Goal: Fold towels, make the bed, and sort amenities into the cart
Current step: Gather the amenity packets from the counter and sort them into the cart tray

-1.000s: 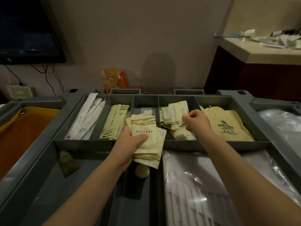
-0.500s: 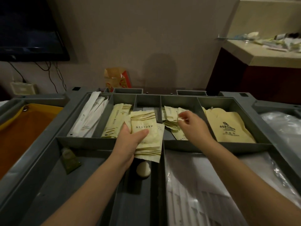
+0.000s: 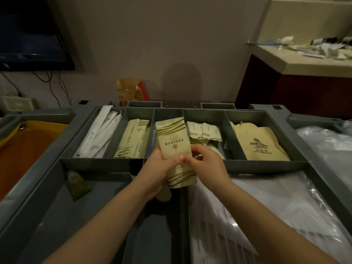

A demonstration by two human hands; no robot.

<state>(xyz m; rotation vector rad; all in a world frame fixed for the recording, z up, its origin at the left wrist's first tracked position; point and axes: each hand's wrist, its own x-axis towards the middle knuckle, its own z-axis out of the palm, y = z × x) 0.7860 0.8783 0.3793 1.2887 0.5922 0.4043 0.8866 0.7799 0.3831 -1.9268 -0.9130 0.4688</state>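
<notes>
Packets (image 3: 173,143): stack held over the middle bin (image 3: 168,114) of the cart (image 3: 266,166). My left hand (image 3: 157,169) wraps its middle; right hand (image 3: 206,165) pinches the right edge. Likely light, floppy, slick, so I clamp flat faces mid-length.

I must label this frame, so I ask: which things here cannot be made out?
All in the head view:
Middle compartment: contents hidden behind the packets held by the left hand and right hand.
Packets: their number is unclear, they overlap; print too small.
Round thing: mostly covered by the left wrist.
Counter clutter: blurred, cut by the right edge.
</notes>
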